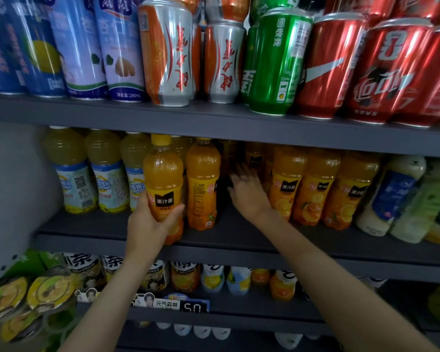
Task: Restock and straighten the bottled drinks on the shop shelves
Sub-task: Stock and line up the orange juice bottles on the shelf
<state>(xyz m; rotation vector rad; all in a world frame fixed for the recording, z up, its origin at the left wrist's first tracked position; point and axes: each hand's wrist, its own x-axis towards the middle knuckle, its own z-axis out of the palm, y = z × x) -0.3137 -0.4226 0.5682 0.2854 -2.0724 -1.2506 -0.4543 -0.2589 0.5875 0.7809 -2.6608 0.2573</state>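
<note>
We were at dark grey shop shelving [239, 240] packed with drinks, cans on top. Our left hand [148, 222] gripped an orange juice bottle [163, 179], yellow cap, black label, upright at the shelf edge. Right hand [247, 191], fingers spread, reached into the gap just beside it.

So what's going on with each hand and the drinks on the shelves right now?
left hand: grips an orange juice bottle
held orange juice bottle: upright, yellow cap on, at the shelf's front edge
right hand: fingers spread, reaching into the dark gap in the row
turned orange juice bottle: standing, label's back side out
orange juice bottles right of the gap: standing, labels forward
cans on top shelf: upright, stacked
</note>
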